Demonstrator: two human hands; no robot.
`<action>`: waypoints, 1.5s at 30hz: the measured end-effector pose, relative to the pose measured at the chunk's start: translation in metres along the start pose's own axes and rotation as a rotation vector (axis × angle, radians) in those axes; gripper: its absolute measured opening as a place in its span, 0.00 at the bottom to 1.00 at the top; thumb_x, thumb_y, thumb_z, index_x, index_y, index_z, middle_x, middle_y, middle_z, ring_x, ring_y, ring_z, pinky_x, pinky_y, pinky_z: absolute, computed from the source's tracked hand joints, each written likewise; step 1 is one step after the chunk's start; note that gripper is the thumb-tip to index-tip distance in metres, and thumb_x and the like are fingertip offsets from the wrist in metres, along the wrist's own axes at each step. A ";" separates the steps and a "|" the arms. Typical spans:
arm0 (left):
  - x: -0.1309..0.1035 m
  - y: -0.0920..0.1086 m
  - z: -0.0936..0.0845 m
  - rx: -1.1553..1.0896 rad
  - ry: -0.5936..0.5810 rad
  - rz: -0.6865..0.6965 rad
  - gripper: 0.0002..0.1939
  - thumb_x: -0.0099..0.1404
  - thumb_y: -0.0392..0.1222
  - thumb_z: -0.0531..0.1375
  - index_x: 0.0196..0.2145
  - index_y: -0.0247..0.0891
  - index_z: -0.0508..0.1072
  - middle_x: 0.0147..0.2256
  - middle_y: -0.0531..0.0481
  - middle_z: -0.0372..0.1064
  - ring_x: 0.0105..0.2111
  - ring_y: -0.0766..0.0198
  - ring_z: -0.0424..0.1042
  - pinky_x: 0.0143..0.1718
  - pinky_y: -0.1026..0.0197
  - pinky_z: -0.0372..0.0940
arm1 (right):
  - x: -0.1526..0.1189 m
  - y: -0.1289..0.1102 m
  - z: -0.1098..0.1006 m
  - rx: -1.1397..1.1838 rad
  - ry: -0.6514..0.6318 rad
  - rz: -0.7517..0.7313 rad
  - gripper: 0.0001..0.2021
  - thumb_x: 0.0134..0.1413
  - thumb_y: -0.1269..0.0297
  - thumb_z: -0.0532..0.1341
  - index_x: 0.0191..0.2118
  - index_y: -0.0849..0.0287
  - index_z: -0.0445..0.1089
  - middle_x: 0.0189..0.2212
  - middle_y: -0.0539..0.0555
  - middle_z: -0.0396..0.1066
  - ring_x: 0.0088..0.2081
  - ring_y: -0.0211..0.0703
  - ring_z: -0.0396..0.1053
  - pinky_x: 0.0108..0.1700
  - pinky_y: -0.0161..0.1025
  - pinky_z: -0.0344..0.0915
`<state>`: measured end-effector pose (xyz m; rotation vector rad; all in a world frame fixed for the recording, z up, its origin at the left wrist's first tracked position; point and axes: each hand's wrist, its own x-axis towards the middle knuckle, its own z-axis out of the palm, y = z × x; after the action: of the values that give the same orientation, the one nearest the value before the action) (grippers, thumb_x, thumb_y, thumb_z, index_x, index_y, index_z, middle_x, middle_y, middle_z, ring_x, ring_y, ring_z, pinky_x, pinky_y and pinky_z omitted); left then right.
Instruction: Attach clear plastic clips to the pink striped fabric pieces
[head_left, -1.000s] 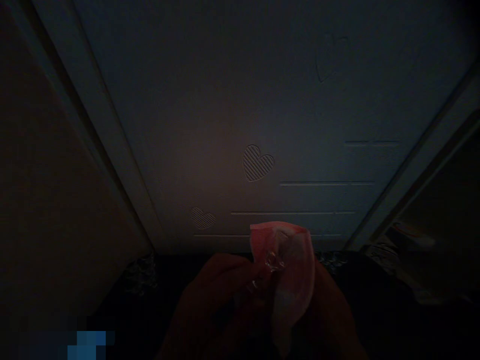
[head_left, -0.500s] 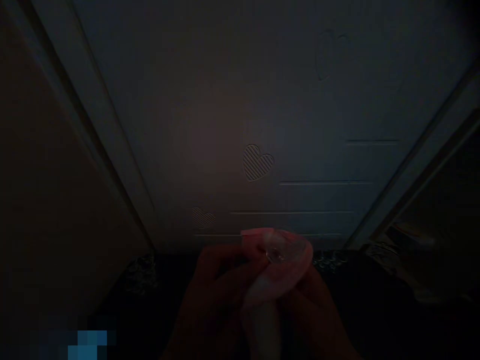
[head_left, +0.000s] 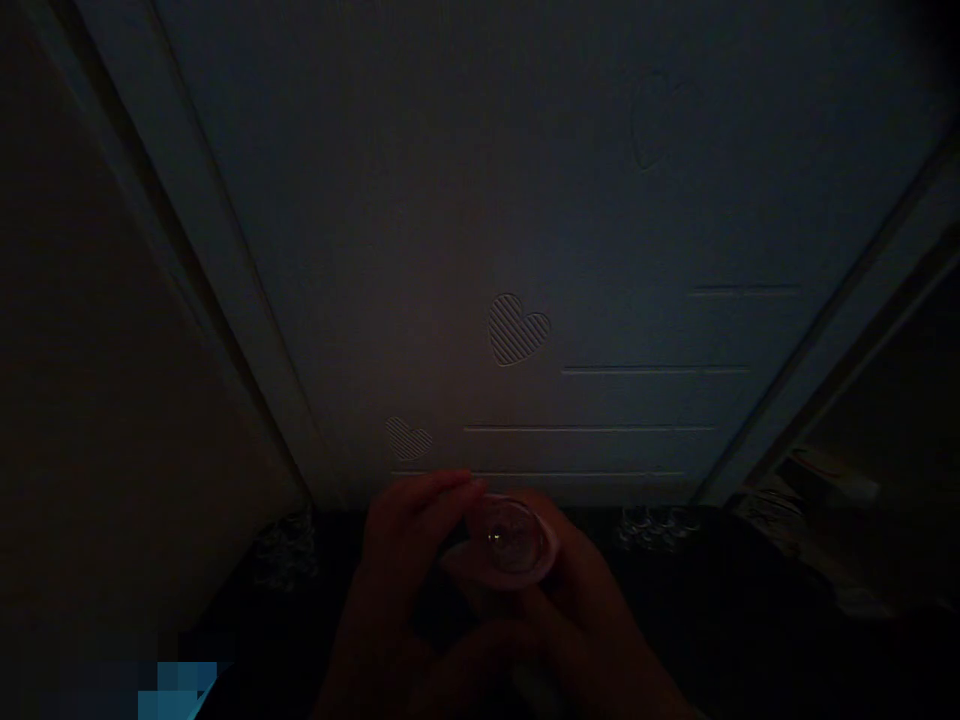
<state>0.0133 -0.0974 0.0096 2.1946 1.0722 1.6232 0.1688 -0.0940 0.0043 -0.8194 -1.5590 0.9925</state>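
R hand (head_left: 589, 590) pinching 1 pink wrap (head_left: 487, 572) round 1 clear obj (head_left: 516, 540); L hand (head_left: 401, 540) at rim, grip unclear.

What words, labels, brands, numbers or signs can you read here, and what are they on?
None are readable.
Pale panel: only hearts and lines, no lettering seen.
Pink sheet: no print legible in the dark.
Pale object at far right: too dark and blurred to read.

I can read no words, numbers or brands. The only signs I make out stand on the panel (head_left: 375, 250): a striped heart (head_left: 517, 330) near its middle, a smaller heart (head_left: 408, 439) at its lower left, and a faint heart outline (head_left: 646, 125) at its upper right.
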 end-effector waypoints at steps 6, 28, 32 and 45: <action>0.005 0.003 -0.005 0.125 -0.104 0.021 0.15 0.65 0.48 0.63 0.49 0.54 0.69 0.47 0.54 0.65 0.47 0.62 0.68 0.50 0.62 0.67 | 0.004 0.005 0.000 -0.057 0.004 -0.156 0.08 0.56 0.66 0.59 0.42 0.52 0.70 0.38 0.51 0.71 0.40 0.42 0.70 0.42 0.37 0.66; 0.008 0.013 -0.002 -0.199 -0.048 -0.315 0.13 0.56 0.43 0.69 0.40 0.52 0.79 0.38 0.54 0.74 0.38 0.60 0.74 0.41 0.62 0.71 | 0.008 0.002 -0.003 -0.157 0.098 -0.028 0.10 0.53 0.67 0.60 0.43 0.52 0.70 0.45 0.54 0.62 0.39 0.44 0.69 0.39 0.41 0.69; 0.011 0.018 0.001 -0.321 0.062 -0.441 0.09 0.55 0.42 0.67 0.37 0.49 0.79 0.36 0.54 0.75 0.37 0.58 0.74 0.41 0.61 0.71 | 0.008 -0.001 -0.004 -0.136 0.075 -0.007 0.11 0.55 0.67 0.60 0.46 0.52 0.66 0.41 0.54 0.66 0.39 0.45 0.69 0.42 0.42 0.70; 0.004 0.018 0.002 -0.596 0.170 -0.734 0.17 0.53 0.50 0.70 0.40 0.44 0.77 0.37 0.52 0.80 0.40 0.53 0.79 0.38 0.61 0.76 | 0.010 0.014 0.000 -0.059 0.084 0.053 0.07 0.48 0.66 0.69 0.30 0.53 0.69 0.36 0.50 0.74 0.39 0.46 0.74 0.43 0.44 0.73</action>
<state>0.0230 -0.1069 0.0222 1.1191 1.0680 1.5102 0.1669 -0.0791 -0.0044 -0.9368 -1.5073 0.9420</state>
